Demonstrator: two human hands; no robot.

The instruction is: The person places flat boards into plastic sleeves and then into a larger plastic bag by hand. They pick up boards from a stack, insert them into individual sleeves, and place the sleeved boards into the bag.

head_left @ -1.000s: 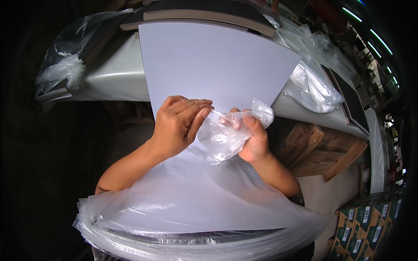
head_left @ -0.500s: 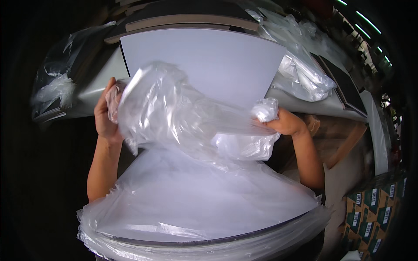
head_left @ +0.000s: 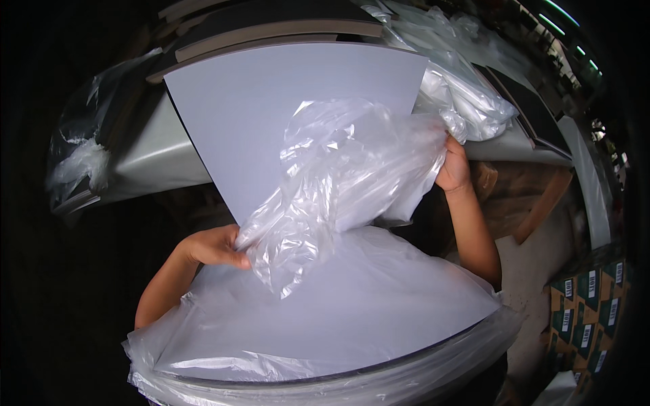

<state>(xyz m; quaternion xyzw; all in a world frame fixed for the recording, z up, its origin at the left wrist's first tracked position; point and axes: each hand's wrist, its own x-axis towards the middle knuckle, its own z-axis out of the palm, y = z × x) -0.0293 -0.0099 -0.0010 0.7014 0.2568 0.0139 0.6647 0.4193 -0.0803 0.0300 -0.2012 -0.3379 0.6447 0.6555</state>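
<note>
Plastic film (head_left: 365,162), clear and crumpled, is held between the fingers of both hands, over a white panel (head_left: 230,115). Left hand (head_left: 213,245): fingers pinching the lower left edge of the film, thumb on the side nearer the body. Right hand (head_left: 455,169): fingers closed on the upper right portion, farther from the body than the left fingers; folds partly hide the fingertips. The panel extends beyond both sets of fingers toward dark boards (head_left: 277,20). On the near side of the fingers lies a film-covered white surface (head_left: 332,311); whether it joins the held film cannot be determined. A pale-covered desk (head_left: 162,150) is noted beyond the left fingers. Bundled plastic (head_left: 470,108) sits just beyond the right fingers; timber (head_left: 545,206) stands to their right, and cartons (head_left: 586,321) well apart, nearer the body.
</note>
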